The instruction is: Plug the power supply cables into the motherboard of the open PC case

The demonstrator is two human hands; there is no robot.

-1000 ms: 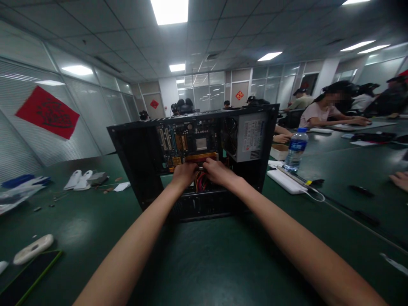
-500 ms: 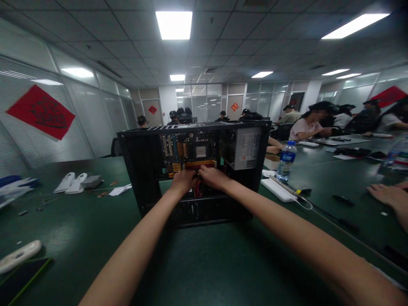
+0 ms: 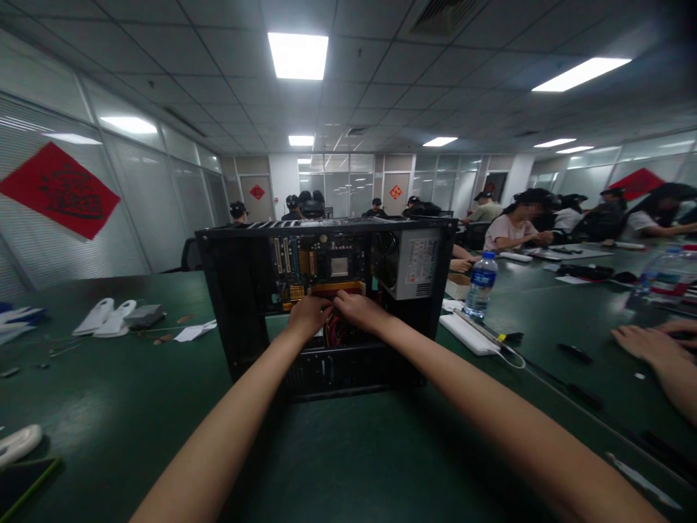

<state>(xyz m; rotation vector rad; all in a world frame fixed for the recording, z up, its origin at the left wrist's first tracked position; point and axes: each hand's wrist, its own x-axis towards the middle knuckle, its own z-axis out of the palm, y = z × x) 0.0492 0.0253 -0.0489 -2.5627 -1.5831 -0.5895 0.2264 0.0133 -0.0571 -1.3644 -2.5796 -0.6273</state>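
An open black computer case (image 3: 215,290) stands on the table in front of me, its inside facing me. Both my hands reach into it at the lower edge of the motherboard (image 3: 321,247). My left hand (image 3: 309,316) has its fingers bent together just under the orange slots (image 3: 348,287). Close beside it, my right hand (image 3: 360,311) is closed in a pinch, fingertips almost meeting the left ones. What the fingers hold is too dark and small to make out. Red and dark cables (image 3: 336,332) hang just below them. A silver power supply (image 3: 419,265) sits at the case's upper right.
Right of the case are a water bottle (image 3: 481,285), a white power strip (image 3: 468,333) and a small box (image 3: 459,285). Another person's hand (image 3: 642,341) rests on the table at the right. White slipper-like pieces (image 3: 112,318) and paper (image 3: 194,330) lie left.
The view has tilted up and turned slightly right, so the case sits a little lower and further left in the picture. My hands stay at the same spot inside it.
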